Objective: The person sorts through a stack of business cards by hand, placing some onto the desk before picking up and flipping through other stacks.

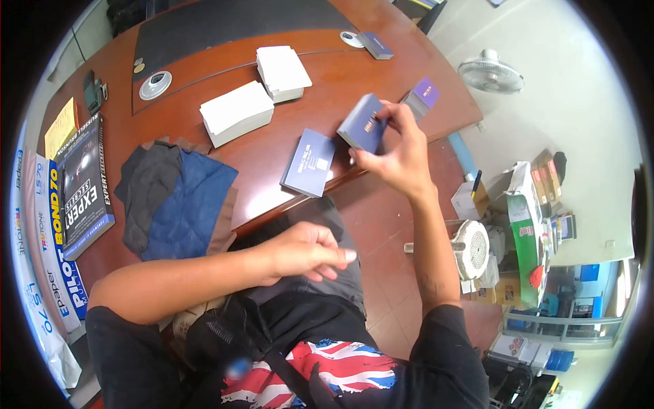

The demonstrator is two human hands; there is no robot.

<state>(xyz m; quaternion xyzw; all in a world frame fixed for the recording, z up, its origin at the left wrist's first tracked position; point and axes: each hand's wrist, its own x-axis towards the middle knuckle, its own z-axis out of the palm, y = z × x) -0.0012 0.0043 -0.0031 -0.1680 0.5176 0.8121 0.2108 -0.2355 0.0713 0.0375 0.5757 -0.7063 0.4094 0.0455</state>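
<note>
My right hand [398, 153] grips a dark blue booklet [362, 123] with gold lettering, lifted just above the brown desk [327, 88] near its front edge. A second dark blue booklet [308, 162] lies flat on the desk to its left. Behind my right hand stands a small purple box [422, 94]. My left hand [306, 251] hovers over my lap below the desk edge, fingers loosely curled, holding nothing that I can see.
Two stacks of white cards [236, 112] [283, 71] lie mid-desk. A folded blue and grey cloth [174, 198] sits at left beside a book [85, 184] and paper reams [48, 232]. A fan [490, 73] and cartons [528, 218] stand on the floor at right.
</note>
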